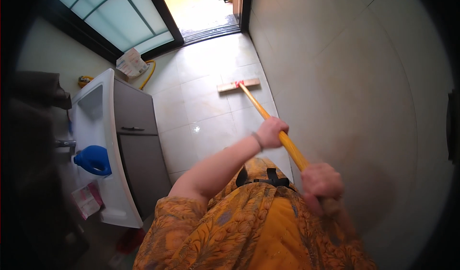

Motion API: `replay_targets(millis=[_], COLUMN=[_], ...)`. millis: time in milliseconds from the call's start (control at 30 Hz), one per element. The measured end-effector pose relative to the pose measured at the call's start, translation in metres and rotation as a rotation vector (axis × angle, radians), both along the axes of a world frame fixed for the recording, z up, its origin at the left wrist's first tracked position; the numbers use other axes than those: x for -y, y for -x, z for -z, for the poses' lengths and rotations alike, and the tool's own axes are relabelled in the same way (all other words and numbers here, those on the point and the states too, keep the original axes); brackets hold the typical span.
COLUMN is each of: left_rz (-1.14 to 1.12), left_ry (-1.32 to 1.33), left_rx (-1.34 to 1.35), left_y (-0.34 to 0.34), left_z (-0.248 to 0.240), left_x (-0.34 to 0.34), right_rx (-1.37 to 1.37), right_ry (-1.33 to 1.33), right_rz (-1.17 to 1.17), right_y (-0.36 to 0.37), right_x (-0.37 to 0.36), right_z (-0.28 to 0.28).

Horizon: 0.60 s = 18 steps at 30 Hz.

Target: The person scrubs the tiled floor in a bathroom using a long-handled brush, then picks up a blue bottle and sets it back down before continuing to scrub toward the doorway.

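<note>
A push broom with a long yellow wooden handle slants away from me over the floor. Its wide, pale wooden head rests on the tiles near the right wall, with something red around the joint; the underside of the head is hidden. Partway down the handle, my left hand is closed around it. Closer to my body, my right hand grips the upper part, slightly blurred, beside the wall.
On the left stands a white sink over a grey cabinet; a blue jug and a pink-and-white packet lie there. A yellow hose and paper bag sit by the frosted door. The doorway sill is ahead.
</note>
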State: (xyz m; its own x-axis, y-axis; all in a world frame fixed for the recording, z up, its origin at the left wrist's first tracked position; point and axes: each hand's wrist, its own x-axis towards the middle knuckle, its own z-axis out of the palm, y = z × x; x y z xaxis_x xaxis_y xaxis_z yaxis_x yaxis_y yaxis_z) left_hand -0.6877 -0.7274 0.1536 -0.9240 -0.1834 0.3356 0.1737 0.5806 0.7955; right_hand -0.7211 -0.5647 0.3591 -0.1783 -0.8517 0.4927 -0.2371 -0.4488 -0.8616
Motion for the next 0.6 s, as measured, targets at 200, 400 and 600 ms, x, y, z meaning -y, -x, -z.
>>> replay_targets(millis=[200, 400, 600], left_rz=[0.102, -0.053, -0.083], left_ry=[-0.134, -0.013, 0.07], left_rx=[0.132, 0.195, 0.402], left_y=[-0.055, -0.068, -0.052], left_z=[-0.067, -0.042, 0.007], left_x=[-0.062, -0.032, 0.061], right_rx=[0.113, 0.234, 0.185], right_ry=[0.008, 0.088, 0.05], right_rz=[-0.448, -0.361, -0.021], right_y=[0.008, -0.002, -0.019], right_x=[-0.025, -0.01, 0.042], right_z=[-0.073, -0.034, 0.015])
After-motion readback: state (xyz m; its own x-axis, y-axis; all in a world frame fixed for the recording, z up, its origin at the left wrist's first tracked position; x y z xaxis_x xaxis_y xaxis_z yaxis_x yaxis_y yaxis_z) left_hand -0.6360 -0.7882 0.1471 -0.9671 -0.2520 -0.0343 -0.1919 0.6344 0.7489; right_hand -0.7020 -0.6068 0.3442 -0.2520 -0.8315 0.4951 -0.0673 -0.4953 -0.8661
